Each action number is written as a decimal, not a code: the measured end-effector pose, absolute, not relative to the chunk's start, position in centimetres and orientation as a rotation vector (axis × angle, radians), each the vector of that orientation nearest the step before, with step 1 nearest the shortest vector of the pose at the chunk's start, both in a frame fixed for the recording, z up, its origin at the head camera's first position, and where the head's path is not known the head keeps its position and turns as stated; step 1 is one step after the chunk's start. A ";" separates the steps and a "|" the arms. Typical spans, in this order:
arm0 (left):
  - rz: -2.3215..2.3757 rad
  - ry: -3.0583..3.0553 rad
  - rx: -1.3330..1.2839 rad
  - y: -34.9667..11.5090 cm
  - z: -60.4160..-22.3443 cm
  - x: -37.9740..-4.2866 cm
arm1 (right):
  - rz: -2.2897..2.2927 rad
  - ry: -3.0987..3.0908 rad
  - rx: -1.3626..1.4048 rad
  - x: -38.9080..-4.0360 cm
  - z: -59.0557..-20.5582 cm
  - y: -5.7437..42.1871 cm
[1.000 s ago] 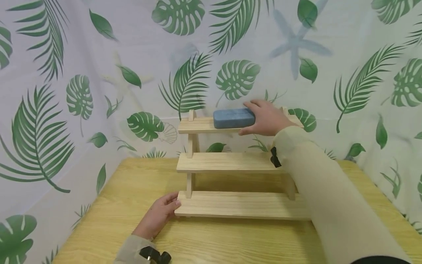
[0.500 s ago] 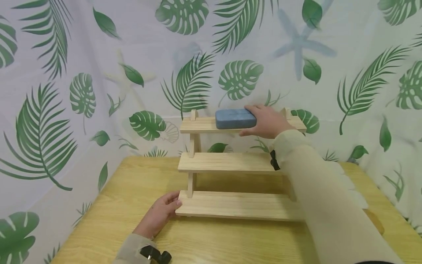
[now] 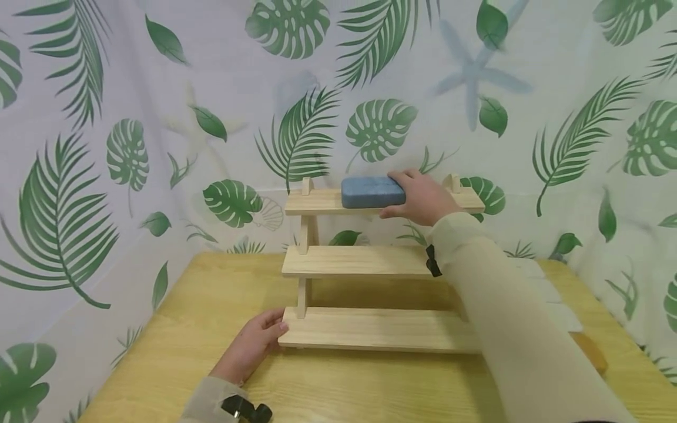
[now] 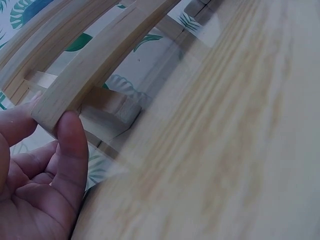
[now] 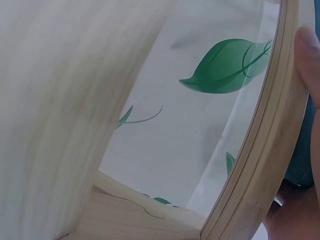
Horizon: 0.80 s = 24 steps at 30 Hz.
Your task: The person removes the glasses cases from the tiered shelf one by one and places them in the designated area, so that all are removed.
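A three-tier wooden display shelf (image 3: 370, 329) stands on the table. On its top tier lies a blue, round-cornered rectangular block (image 3: 370, 192), whose exact kind I cannot tell. My right hand (image 3: 425, 197) holds the block's right end, thumb at the front and fingers over the top and back. In the right wrist view, part of that hand (image 5: 315, 100) and a sliver of the block (image 5: 302, 150) show beyond the top board. My left hand (image 3: 254, 343) pinches the left end of the bottom board; the left wrist view shows the thumb and fingers (image 4: 72, 150) on either side of it.
Flat white pieces (image 3: 563, 317) and a rounded orange-brown item (image 3: 589, 351) lie on the wooden table (image 3: 222, 288) at right, partly behind my right sleeve. A leaf-patterned cloth (image 3: 211, 70) hangs close behind the shelf and along both sides.
My right forearm has shifted slightly left and down, uncovering the white pieces and the orange-brown item. Both hands keep their holds, and the block stays practically in place.
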<state>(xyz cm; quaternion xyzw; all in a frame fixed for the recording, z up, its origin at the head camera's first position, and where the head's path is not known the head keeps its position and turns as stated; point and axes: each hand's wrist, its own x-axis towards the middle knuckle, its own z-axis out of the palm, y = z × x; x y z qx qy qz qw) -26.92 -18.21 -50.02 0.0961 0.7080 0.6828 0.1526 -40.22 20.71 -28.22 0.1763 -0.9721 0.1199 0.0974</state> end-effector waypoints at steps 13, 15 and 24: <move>1.979 2.039 0.248 -18.3 -49.9 -26.3 | 0.336 -2.846 0.540 -39.1 -28.9 20.2; 1.980 2.040 0.249 -18.3 -49.8 -26.3 | 0.340 -2.853 0.538 -38.8 -28.7 20.2; 1.985 2.045 0.250 -18.0 -49.9 -26.5 | 0.313 -2.854 0.534 -37.9 -28.1 20.3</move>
